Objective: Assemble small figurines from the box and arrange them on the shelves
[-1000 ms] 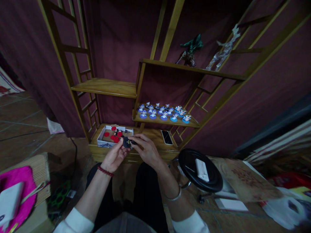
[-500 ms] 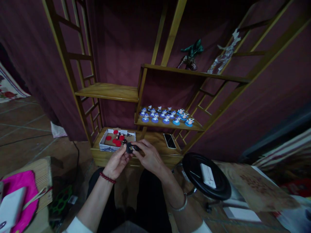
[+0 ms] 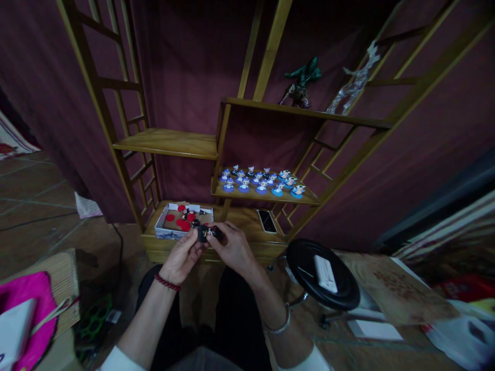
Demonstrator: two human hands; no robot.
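Between my two hands, just in front of the low shelf, is a small dark figurine (image 3: 209, 232) with a round black base (image 3: 201, 234). My left hand (image 3: 185, 252) pinches the base from the left. On the right, my right hand (image 3: 232, 245) closes its thumb and fingers on the figurine's body. Fine details of the figurine are too small to make out. Just beyond my hands stands a shallow open box (image 3: 162, 233) holding red discs (image 3: 185, 225) and several small dark figurines.
Several small figurines on purple and blue bases (image 3: 261, 186) stand on the middle shelf (image 3: 251, 196). A phone (image 3: 266, 220) lies on the low shelf. To the right is a black stool (image 3: 305, 257) bearing a white box (image 3: 325, 274). Two statuettes occupy the upper shelf.
The figurine has turned a little in my hands, and my right fingers have shifted on it. The whole view has moved slightly.
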